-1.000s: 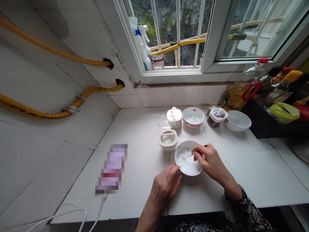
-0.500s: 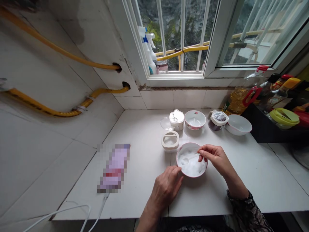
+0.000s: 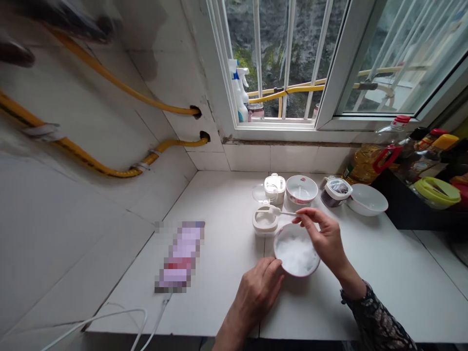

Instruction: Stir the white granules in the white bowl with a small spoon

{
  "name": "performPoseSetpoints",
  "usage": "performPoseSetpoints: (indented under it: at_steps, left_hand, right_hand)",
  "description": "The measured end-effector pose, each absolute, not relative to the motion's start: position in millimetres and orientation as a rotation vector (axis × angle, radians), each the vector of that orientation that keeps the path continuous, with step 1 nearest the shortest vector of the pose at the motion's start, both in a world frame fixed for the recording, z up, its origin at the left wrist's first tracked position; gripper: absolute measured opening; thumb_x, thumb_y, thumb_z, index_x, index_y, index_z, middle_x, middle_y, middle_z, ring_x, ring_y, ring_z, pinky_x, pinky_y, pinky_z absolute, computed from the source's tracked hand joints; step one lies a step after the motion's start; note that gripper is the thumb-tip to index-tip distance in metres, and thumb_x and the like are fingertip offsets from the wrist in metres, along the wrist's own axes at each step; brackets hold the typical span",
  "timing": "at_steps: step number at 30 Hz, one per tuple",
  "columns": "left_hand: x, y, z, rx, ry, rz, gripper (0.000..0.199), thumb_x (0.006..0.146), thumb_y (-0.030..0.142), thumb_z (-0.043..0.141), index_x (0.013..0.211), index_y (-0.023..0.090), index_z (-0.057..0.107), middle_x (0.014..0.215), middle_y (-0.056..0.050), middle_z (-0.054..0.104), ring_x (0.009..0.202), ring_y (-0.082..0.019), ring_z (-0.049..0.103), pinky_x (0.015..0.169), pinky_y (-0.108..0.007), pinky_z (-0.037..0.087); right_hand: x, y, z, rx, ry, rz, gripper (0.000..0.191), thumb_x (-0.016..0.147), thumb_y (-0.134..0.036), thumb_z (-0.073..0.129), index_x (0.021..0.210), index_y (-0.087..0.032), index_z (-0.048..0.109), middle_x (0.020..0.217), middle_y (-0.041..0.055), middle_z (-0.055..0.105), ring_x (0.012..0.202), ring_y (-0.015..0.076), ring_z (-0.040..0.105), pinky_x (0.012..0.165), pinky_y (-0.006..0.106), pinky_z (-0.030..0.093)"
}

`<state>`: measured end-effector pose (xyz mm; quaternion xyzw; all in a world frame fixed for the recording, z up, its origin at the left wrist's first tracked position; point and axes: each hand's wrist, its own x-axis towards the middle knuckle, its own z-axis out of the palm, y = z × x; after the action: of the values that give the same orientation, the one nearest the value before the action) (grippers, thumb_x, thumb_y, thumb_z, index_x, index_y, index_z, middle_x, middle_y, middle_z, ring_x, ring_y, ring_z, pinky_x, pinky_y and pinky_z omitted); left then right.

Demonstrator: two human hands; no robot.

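Observation:
My right hand [image 3: 325, 239] pinches the handle of a small white spoon [image 3: 288, 213]. The spoon's head is over the opening of a square clear jar with a cream rim [image 3: 265, 227]. Below that hand stands a white bowl with a pink rim [image 3: 300, 276], holding white granules. My left hand [image 3: 258, 287] grips the bowl's left edge with thumb and fingers. Behind the jar is a similar cream container [image 3: 275, 195] with its clear lid [image 3: 261, 193] swung up. The spoon's contents are too small to make out.
A flowered bowl [image 3: 302, 199], a jar of dark contents [image 3: 332, 199] and a plain white bowl [image 3: 369, 208] line the back. An oil bottle [image 3: 369, 156] and a black rack [image 3: 395, 200] of bottles stand right. A blurred purple object [image 3: 181, 253] with a white cable [image 3: 160, 312] lies left.
My right hand has lifted the spoon out of the granules and moved it up and left over the jar. The left hand stays at the bowl's rim. The camera view has shifted slightly.

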<state>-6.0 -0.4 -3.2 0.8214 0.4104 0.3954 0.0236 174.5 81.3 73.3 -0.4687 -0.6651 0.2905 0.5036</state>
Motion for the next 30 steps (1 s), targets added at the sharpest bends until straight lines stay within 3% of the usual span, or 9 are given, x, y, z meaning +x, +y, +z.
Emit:
performPoseSetpoints:
  at_steps: [3, 6, 13, 18, 22, 30]
  left_hand:
    - [-5, 0, -3, 2.568, 1.288, 1.211, 0.021, 0.096, 0.016, 0.043, 0.116, 0.014, 0.049, 0.093, -0.01, 0.066, 0.082, -0.02, 0.066, 0.065, -0.029, 0.056]
    - [-4, 0, -3, 2.597, 1.314, 1.182, 0.019, 0.097, 0.017, 0.043, 0.115, 0.015, 0.048, 0.094, -0.01, 0.066, 0.082, -0.02, 0.066, 0.066, -0.029, 0.056]
    - [-6, 6, 15, 2.856, 1.333, 0.991, 0.009, 0.099, 0.021, 0.042, 0.098, 0.016, 0.05, 0.078, -0.004, 0.06, 0.066, -0.016, 0.059, 0.052, -0.026, 0.044]
    - [-11, 19, 28, 3.173, 1.166, 0.853, 0.026, 0.101, 0.025, 0.042, 0.076, 0.018, 0.046, 0.064, 0.001, 0.052, 0.054, -0.013, 0.049, 0.047, -0.027, 0.032]
    - [-17, 30, 31, 3.354, 0.918, 0.884, 0.023, 0.099, 0.023, 0.047, 0.077, 0.017, 0.049, 0.06, 0.003, 0.05, 0.05, -0.011, 0.047, 0.046, -0.028, 0.029]
    - [-23, 43, 18, 3.373, 0.528, 1.212, 0.009, 0.093, 0.023, 0.059, 0.094, 0.014, 0.058, 0.061, 0.003, 0.056, 0.052, -0.011, 0.053, 0.048, -0.026, 0.035]
  right_hand:
    - [165, 85, 64, -0.989, -1.956, 0.328, 0.018, 0.093, -0.019, 0.051, 0.094, -0.02, 0.069, 0.078, 0.0059, 0.074, 0.072, 0.0208, 0.064, 0.083, 0.041, 0.047]
    - [166, 87, 59, -0.914, -2.037, 0.205, 0.021, 0.094, -0.016, 0.048, 0.097, -0.02, 0.068, 0.078, 0.0063, 0.074, 0.07, 0.0208, 0.063, 0.082, 0.041, 0.046]
    - [195, 87, 70, -1.075, -1.793, 0.453, 0.014, 0.092, -0.028, 0.057, 0.095, -0.021, 0.068, 0.081, 0.0064, 0.075, 0.078, 0.0229, 0.069, 0.077, 0.038, 0.052]
    - [222, 92, 71, -1.094, -1.79, 0.711, 0.021, 0.089, -0.038, 0.058, 0.087, -0.019, 0.067, 0.07, 0.0045, 0.072, 0.066, 0.0199, 0.069, 0.068, 0.034, 0.054]
    - [232, 93, 69, -1.105, -1.959, 0.668, 0.019, 0.09, -0.031, 0.053, 0.084, -0.019, 0.067, 0.067, 0.0031, 0.07, 0.066, 0.0188, 0.066, 0.065, 0.032, 0.051]
    - [220, 88, 58, -1.0, -2.262, 0.127, 0.022, 0.09, -0.011, 0.044, 0.089, -0.018, 0.065, 0.079, 0.0074, 0.072, 0.066, 0.0185, 0.058, 0.078, 0.038, 0.043]
